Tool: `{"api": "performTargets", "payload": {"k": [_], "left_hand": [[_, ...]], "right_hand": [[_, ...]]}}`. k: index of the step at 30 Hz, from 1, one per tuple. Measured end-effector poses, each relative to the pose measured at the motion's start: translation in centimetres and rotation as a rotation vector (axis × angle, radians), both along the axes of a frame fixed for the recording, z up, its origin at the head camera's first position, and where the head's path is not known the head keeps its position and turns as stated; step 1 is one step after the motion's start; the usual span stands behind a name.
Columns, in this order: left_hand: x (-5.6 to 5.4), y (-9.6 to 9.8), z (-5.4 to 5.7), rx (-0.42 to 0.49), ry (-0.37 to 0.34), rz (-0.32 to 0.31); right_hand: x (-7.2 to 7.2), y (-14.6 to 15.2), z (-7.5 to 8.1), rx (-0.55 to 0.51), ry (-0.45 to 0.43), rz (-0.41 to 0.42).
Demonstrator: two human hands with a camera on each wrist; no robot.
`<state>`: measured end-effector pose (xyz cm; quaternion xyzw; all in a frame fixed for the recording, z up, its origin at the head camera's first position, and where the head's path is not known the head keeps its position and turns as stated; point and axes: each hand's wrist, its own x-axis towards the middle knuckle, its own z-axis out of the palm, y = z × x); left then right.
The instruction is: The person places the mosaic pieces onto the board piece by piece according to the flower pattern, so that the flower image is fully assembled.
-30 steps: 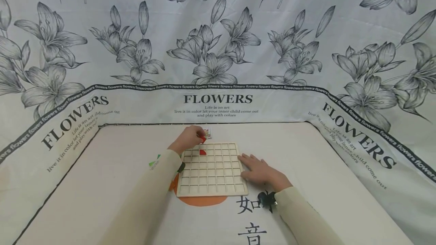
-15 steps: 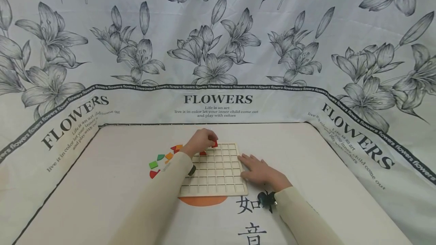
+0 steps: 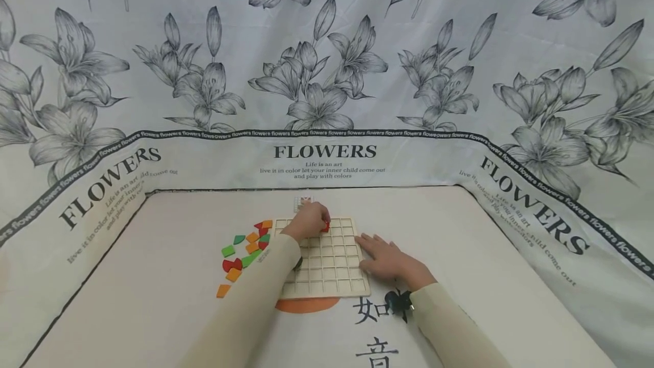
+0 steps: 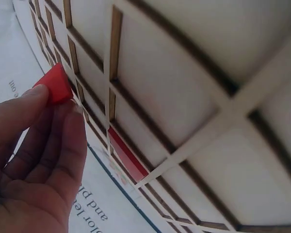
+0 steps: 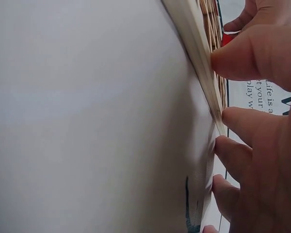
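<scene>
Grid board (image 3: 329, 272) mid-frame looks like pale wood to me, matt and pretty smooth, slot walls woody too. The red piece (image 4: 59, 90) in the fingers (image 4: 19, 114) is smooth with a slight sheen, painted wood or plastic, can't tell which. Loose pieces (image 3: 234, 275) left of centre look smooth as well. Backdrop (image 3: 322, 90) up top is printed cloth, softly creased; table (image 3: 460, 254) is covered in matt cloth. Sleeves (image 3: 452, 322) at the bottom: matt fabric.

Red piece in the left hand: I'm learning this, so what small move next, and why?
Probably lower the red piece into the grid board: the left hand pinches it over the board, another red piece sits in the grid, and the right hand touches the board's edge.
</scene>
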<state>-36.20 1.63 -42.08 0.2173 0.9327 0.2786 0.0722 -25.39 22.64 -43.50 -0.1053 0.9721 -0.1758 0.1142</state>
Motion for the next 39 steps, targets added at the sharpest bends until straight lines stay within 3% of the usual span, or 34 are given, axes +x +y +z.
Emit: {"api": "performTargets", "payload": {"k": [13, 19, 33, 39], "left_hand": [[0.6, 0.2, -1.0, -0.020, 0.029, 0.012], [1.0, 0.3, -0.6, -0.025, 0.038, 0.004], [1.5, 0.6, -0.1, -0.147, 0.057, -0.007], [1.8, 0.8, 0.3, -0.174, 0.025, -0.018]], "right_hand": [[0.0, -0.2, -0.6, 0.000, -0.011, 0.010], [-0.1, -0.5, -0.5, 0.008, 0.001, 0.006], [-0.3, -0.4, -0.5, 0.014, 0.000, -0.004], [-0.4, -0.1, -0.4, 0.016, -0.010, -0.010]]}}
